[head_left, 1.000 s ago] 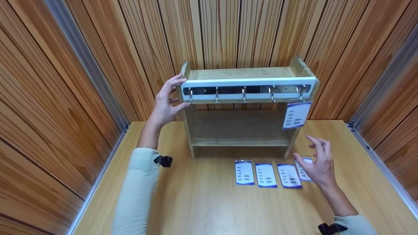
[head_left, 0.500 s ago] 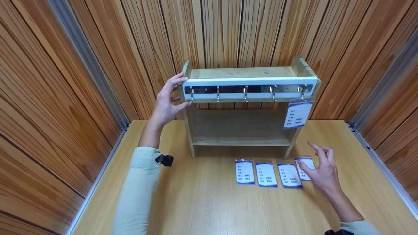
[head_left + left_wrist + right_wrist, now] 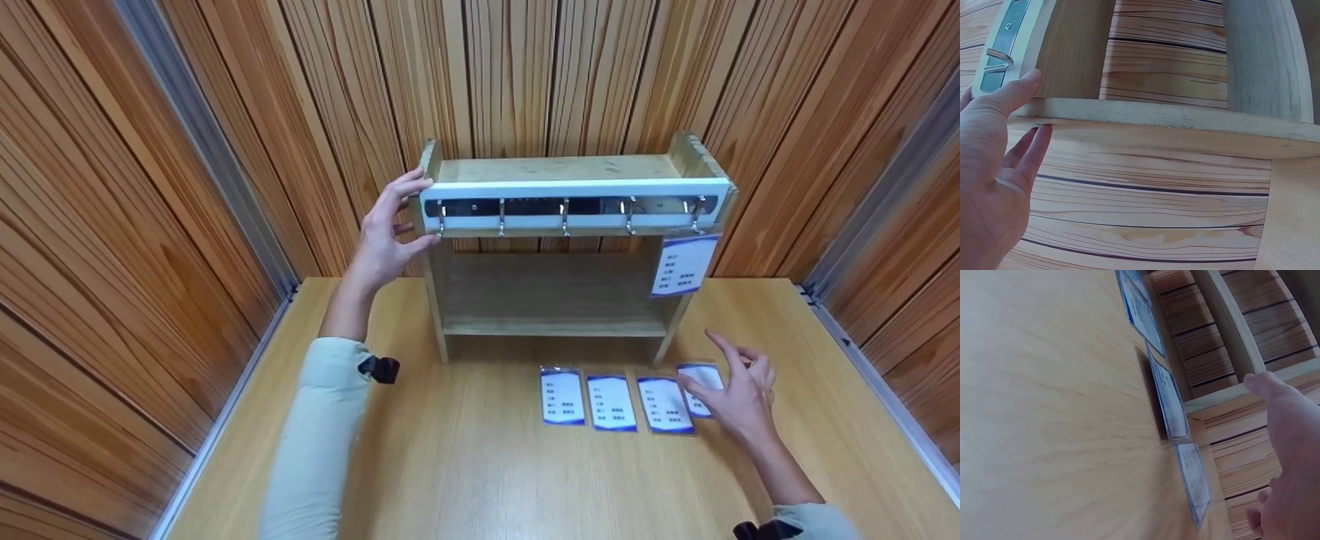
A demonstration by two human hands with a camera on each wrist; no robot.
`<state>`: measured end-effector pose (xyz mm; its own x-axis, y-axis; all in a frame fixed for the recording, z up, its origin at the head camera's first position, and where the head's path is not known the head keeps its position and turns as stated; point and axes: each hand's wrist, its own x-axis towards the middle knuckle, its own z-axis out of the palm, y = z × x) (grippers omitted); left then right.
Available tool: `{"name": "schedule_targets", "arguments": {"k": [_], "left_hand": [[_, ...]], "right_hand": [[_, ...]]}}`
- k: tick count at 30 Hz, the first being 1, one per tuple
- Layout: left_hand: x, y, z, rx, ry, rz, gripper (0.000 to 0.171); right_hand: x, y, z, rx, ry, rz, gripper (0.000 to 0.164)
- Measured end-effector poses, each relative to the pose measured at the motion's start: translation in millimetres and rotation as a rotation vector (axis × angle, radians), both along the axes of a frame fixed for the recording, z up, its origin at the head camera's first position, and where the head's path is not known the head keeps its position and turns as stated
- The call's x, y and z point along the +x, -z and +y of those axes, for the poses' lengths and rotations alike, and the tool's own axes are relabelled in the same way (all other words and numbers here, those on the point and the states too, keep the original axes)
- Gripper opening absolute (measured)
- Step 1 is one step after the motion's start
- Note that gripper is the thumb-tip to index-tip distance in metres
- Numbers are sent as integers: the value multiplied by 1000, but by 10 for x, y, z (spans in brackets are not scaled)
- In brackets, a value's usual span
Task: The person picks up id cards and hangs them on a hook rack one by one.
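A small wooden shelf [image 3: 555,330] stands upright, with a white rail of metal hooks [image 3: 532,223] across its upper front. At the rail's left end my left hand [image 3: 382,244] grips the shelf's corner; the left wrist view shows the thumb in front and fingers behind the side panel [image 3: 1145,115]. From the rightmost hook hangs a blue-and-white card in a clear sleeve [image 3: 684,265]. My right hand [image 3: 739,397], thumb and index finger spread apart, is over the rightmost card on the table [image 3: 701,390] and holds nothing. In the right wrist view, that card [image 3: 1193,478] lies beside the thumb side.
More sleeved cards lie in a row before the shelf: one on the left [image 3: 561,397], one in the middle [image 3: 611,403] and one on the right [image 3: 665,405]. All rest on the wooden table [image 3: 480,472]. Wood-panelled walls [image 3: 510,82] enclose the back and sides.
My right hand has lowered slightly beside the rightmost card, showing more of it. The left hand keeps its grip on the shelf, and the hanging card stays on its hook.
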<state>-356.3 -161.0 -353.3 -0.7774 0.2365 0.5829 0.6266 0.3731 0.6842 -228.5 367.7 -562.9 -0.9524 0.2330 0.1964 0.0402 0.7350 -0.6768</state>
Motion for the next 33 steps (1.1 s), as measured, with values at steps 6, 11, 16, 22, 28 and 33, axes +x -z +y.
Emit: {"name": "schedule_targets", "arguments": {"k": [6,11,16,22,28,33], "left_hand": [[11,-3,-22,0,-4,-7,72],[2,-14,4,-3,-8,-9,73],[-6,-16,25,0,-1,-7,73],[2,-17,22,3,-2,-12,73],[-4,-17,24,5,0,-6,73],[-5,-13,29,-4,-2,5,73]], "right_hand": [[-69,66,16,-8,34,-103,97],[-92,138,52,-8,62,-158,96],[-102,212,86,-2,62,-177,93],[-104,255,87,-13,63,-200,91],[-97,281,70,-12,82,-203,90],[-102,277,79,-16,78,-206,88]]}}
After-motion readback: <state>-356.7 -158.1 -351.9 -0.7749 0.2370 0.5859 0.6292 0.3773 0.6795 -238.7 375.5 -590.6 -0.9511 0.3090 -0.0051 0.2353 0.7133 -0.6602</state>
